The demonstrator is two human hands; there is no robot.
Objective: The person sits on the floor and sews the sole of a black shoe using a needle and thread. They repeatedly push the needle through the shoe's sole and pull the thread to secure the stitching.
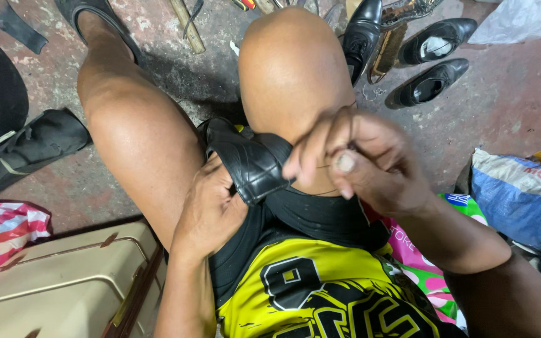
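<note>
Right now a person sits low on the floor, and a black shoe (252,164) lies in the middle of the frame, wedged between the two bare knees. The left hand (210,211) is curled tight under the shoe and holds it from below. The right hand (352,161) sits at the right edge of the shoe with its fingers pinched shut. A thin thread (325,166) seems to run across that hand, but it is too fine to be sure.

It looks like the shoe is being sewn by hand, and this seems to be the pull part of a stitch. The next move would need a steady tug with the right hand while the left keeps the shoe from slipping.

More black shoes (430,62) lie on the floor at the upper right. A wooden tool handle (187,26) lies at the top. A beige case (64,285) sits at the lower left, and a blue sack (521,197) at the right.
</note>
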